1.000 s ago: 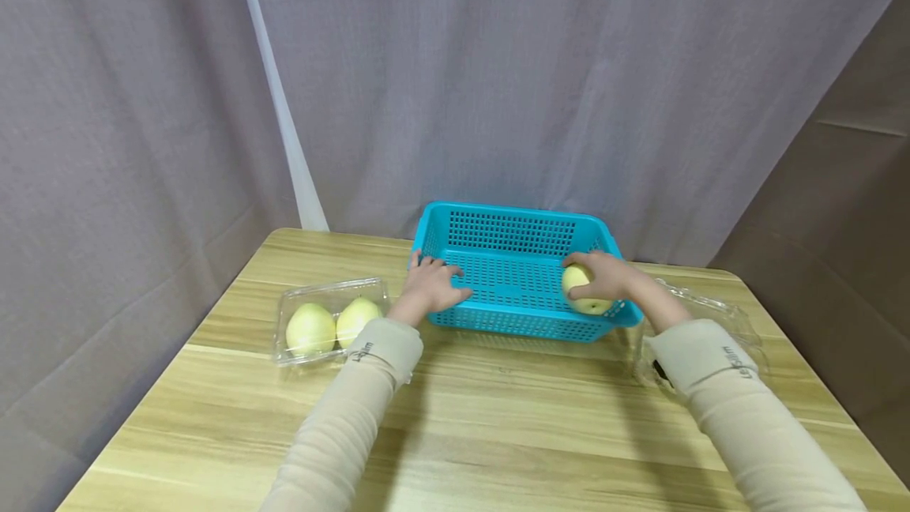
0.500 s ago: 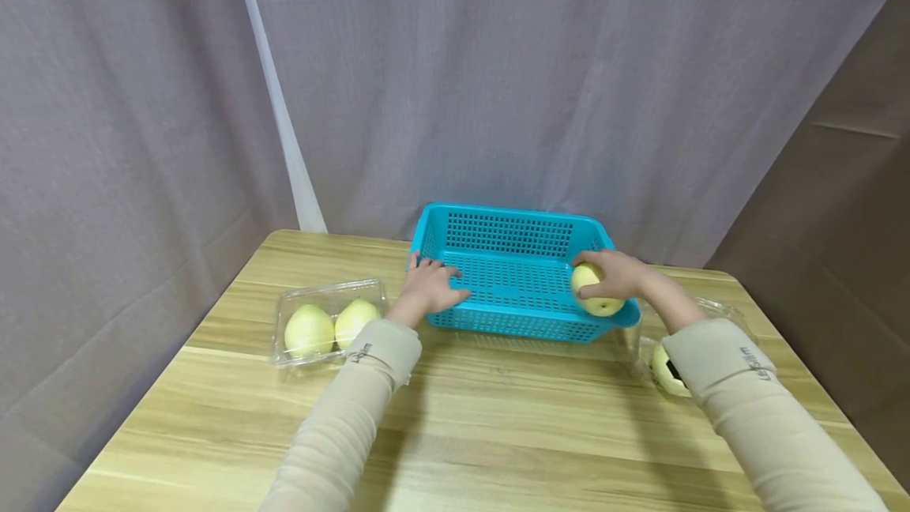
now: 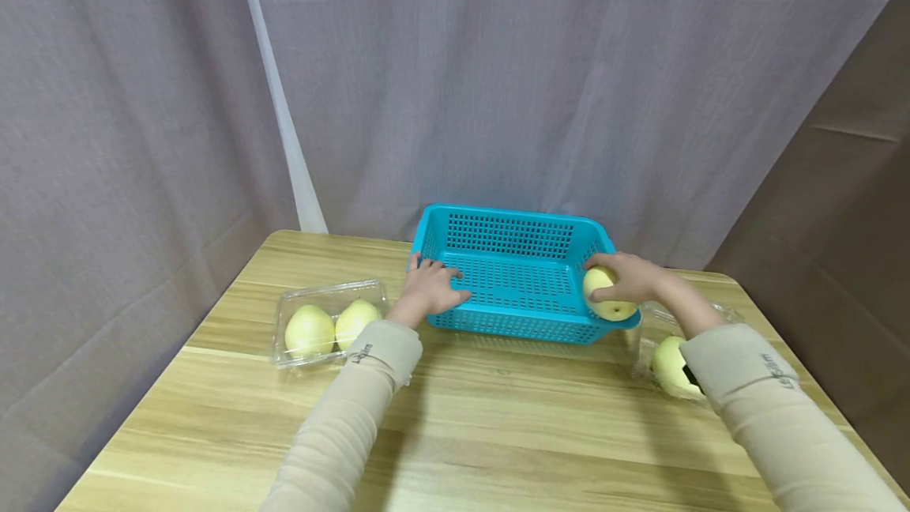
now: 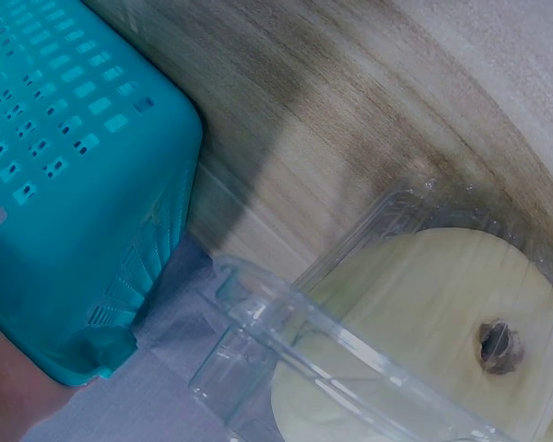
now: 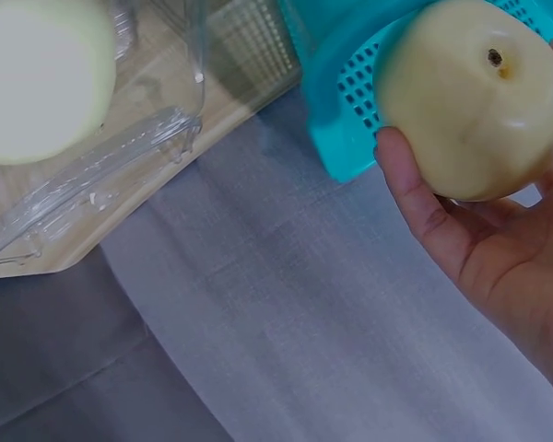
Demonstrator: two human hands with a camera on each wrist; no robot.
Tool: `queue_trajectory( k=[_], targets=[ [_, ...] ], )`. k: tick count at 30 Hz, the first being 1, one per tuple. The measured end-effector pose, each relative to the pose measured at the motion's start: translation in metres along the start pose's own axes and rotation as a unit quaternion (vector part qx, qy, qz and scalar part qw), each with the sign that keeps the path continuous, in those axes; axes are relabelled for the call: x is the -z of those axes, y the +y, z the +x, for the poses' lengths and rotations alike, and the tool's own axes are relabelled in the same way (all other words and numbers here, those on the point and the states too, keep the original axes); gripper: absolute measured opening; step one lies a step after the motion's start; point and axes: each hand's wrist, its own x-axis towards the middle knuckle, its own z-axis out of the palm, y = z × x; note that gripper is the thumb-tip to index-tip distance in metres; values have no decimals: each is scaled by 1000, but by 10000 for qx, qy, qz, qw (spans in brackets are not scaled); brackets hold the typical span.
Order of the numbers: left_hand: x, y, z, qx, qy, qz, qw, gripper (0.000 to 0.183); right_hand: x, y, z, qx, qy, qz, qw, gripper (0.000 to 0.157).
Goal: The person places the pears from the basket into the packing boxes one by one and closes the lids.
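A pale yellow-green pear (image 3: 613, 310) is in my right hand (image 3: 637, 280), at the right end of the blue plastic basket (image 3: 512, 327). In the right wrist view, fingers curl round the side of the pear (image 5: 479, 101), with its stem hollow visible. My left hand (image 3: 429, 287) rests over the basket's front left corner, fingers spread and thumb out; only a sliver of this hand shows in the left wrist view. Inside the basket, the visible perforated floor is bare.
Left of the basket, a clear plastic box (image 3: 284, 310) holds two pears (image 3: 310, 332). Another clear box (image 3: 644, 338) stands at the right with a pear (image 3: 670, 368) bearing a dark patch, partly hidden by my sleeve. A grey curtain (image 3: 498, 85) hangs behind the wooden table (image 3: 512, 433).
My right hand has moved right with the pear, from inside the basket's right part to its right rim. The right-hand box's pear has come into sight. My left hand stays put.
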Motion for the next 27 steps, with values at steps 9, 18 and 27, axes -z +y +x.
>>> queue_trajectory(
  k=[9,18,27],
  targets=[
    [-1,-1,0,-15,3,-23,10000,53,2,10,-10,65,126,-100,9998,52],
    [0,1,1,-22,44,-17,10000,52,7,26,-21,194,150,114,9996,52],
    [0,0,0,-13,27,-42,10000,53,7,43,-34,285,307,154,9990,53]
  ],
)
